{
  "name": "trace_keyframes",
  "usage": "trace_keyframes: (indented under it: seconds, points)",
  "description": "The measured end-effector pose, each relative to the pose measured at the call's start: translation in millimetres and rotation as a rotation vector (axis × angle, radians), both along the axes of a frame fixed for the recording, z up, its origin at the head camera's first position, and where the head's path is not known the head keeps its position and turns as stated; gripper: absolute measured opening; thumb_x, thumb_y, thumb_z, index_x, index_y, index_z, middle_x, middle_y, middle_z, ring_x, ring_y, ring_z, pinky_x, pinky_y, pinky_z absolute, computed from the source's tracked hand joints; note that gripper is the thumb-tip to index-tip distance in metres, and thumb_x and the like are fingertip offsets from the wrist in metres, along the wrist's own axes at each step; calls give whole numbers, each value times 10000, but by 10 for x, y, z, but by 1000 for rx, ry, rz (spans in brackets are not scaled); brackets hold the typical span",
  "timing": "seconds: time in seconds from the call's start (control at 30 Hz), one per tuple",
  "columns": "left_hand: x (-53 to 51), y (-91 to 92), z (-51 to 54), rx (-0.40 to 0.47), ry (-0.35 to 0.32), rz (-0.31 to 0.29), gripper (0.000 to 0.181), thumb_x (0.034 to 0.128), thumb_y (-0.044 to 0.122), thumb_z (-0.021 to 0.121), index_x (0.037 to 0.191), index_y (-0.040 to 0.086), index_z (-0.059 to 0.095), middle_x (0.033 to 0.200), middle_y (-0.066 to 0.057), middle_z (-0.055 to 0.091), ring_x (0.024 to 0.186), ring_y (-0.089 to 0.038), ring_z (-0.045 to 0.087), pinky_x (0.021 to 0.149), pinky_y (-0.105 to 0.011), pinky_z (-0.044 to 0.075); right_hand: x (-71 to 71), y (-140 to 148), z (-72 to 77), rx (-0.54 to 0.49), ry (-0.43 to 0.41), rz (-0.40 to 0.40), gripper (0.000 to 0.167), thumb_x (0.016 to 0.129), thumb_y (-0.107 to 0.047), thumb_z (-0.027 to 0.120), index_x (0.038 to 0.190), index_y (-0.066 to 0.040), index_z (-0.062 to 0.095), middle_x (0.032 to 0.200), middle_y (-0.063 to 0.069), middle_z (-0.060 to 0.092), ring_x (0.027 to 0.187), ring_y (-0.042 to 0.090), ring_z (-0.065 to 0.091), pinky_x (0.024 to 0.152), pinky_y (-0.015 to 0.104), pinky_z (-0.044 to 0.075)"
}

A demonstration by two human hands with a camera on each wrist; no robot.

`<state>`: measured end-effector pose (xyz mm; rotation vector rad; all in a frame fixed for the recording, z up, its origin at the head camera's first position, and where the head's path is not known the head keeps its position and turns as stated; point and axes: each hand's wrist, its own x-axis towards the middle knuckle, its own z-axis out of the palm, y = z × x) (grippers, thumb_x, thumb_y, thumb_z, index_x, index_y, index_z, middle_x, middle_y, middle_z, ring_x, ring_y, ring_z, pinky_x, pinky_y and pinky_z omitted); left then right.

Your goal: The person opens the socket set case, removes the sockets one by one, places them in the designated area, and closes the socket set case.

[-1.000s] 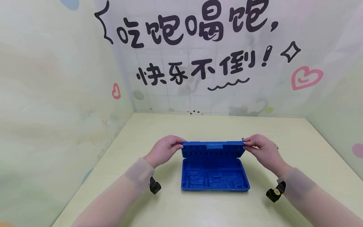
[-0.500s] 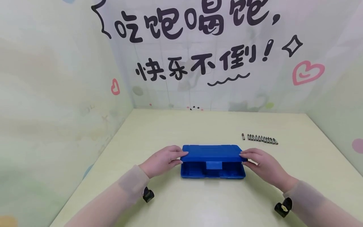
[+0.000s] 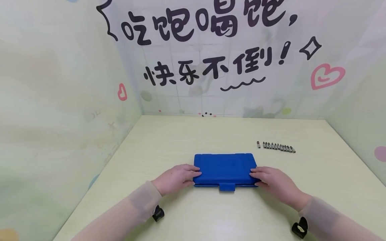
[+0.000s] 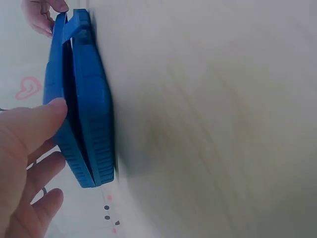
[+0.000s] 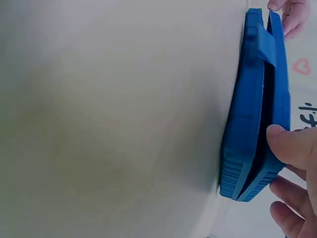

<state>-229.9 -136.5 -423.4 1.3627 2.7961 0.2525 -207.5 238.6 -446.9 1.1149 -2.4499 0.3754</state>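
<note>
In the head view a blue plastic case (image 3: pixel 225 168) lies on the table, its lid lowered almost flat. A narrow gap between lid (image 4: pixel 55 79) and base (image 4: pixel 94 106) shows in both wrist views. My left hand (image 3: pixel 176 178) holds the lid's left front corner, thumb at the edge and fingers on top. At the opposite corner my right hand (image 3: pixel 276 184) holds the lid the same way; its thumb (image 5: pixel 282 141) lies by the gap. The front latch (image 3: pixel 227 187) sticks out unfastened. What the case contains is hidden.
Behind the case to the right, several screwdriver bits (image 3: pixel 278 147) lie in a row on the pale table (image 3: pixel 187 134). A single bit (image 3: pixel 258 145) sits just left of that row. Printed sheets (image 3: pixel 211 100) wall the table at the back and sides.
Both hands have swung the lid from raised down and forward onto the base, covering the inside. The bits behind have come into sight.
</note>
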Motion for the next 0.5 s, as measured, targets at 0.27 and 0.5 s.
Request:
trace_keyframes:
  seconds: [0.27,0.5]
  points:
    - [42,56,-27,-44,5,46,444,922,324,659,1312,118,612,1375,-49,540,1284,-237,478,1062,-393,372,58,-78,73,48,-87,-36,252,738,-114,815,977,-61,752,1038,83,707,964,288,665,802,438,533]
    - [204,468,-9,-99,-17,201,682,903,549,586,1451,167,452,1545,-89,313,1427,-355,224,1122,-537,209,122,-490,186,152,-252,-218,533,825,-321,763,1245,-22,628,1285,170,580,1230,401,496,969,532,428]
